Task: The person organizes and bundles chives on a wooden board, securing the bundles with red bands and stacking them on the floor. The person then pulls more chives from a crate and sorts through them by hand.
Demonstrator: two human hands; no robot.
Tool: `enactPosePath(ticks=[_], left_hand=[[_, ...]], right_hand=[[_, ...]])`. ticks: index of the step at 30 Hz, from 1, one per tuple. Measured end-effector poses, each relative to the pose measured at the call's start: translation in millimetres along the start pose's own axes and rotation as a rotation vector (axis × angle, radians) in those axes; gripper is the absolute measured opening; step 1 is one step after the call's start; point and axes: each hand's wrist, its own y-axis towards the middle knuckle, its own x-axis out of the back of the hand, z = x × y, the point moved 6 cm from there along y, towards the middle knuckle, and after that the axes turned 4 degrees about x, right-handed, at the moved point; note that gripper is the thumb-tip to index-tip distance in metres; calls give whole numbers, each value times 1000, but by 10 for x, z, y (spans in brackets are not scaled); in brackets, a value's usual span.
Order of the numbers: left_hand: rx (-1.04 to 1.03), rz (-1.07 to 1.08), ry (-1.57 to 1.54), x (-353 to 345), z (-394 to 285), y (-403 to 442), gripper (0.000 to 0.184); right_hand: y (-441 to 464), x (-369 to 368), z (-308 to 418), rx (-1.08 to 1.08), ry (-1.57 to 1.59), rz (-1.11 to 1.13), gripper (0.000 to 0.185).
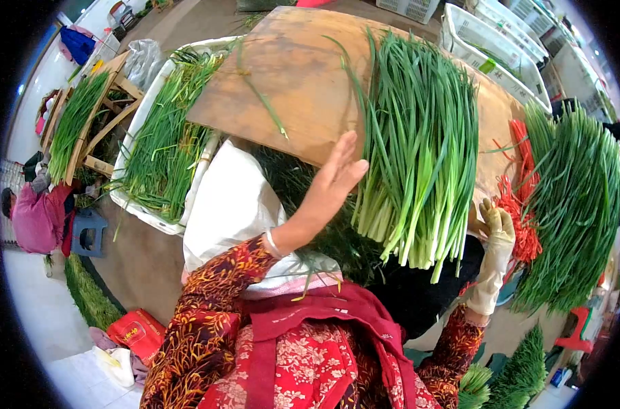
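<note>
One wide left hand [332,191] beside greens [422,150], board [289,75] edge open; right hand [497,228], grip unclear.

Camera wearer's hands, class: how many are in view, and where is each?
2. The bare left hand is left of the wide stack of long green stalks; the right hand, in a cream-coloured glove, is beside the tangled red ties. Neither is hidden.

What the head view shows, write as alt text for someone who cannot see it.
A person's bare left hand is open beside a thick bundle of long green stalks on a wooden board; the gloved right hand is near red ties, with another green bundle to the right.
</note>
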Motion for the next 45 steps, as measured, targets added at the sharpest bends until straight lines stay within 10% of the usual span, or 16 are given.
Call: enactPosePath(ticks=[20, 35, 45], left_hand=[[-88, 12, 185, -456, 219, 603, 68], [89, 32, 188, -114, 40, 191, 68], [68, -190, -188, 451, 45, -24, 37]], right_hand=[[-7, -1258, 26, -183, 298, -29, 15], [-59, -706, -30, -44, -146, 66, 29], [-136, -235, 255, -231, -168, 109, 21]])
